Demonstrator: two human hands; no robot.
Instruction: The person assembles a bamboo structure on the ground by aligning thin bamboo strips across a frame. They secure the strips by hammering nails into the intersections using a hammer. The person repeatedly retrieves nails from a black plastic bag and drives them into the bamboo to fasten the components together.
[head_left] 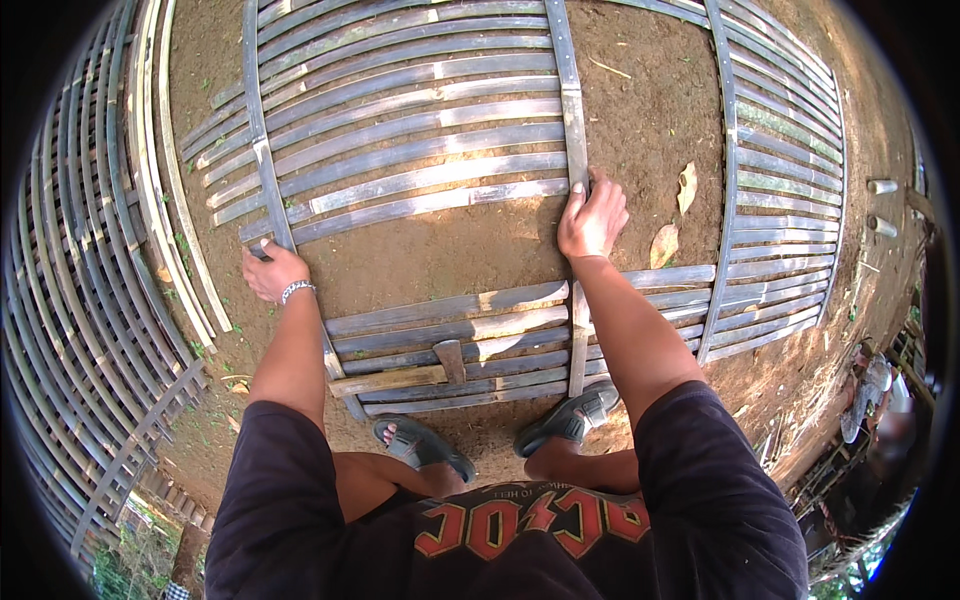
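Dark short sleeves and a black printed shirt fill the lower edge of the head view, with two feet in grey sandals (570,418) planted on the brown dirt ground (450,245) just below the centre. From there both bare forearms reach up to a large flat lattice of grey split-bamboo slats (400,150) that lies on the ground across the upper half of the frame.

At centre left, the left hand (272,272), with a silver bracelet at the wrist, sits on the left crosswise bamboo strip (257,120); its fingers are curled around the strip, closed on it. Right of centre, the right hand (592,220) rests on the middle crosswise bamboo strip (572,110), fingers close together and bent over its edge, gripping it.

A wooden-handled hatchet (430,372) lies on the lower slats between the forearms. Another stack of curved bamboo slats (70,300) fills the left side of the frame.
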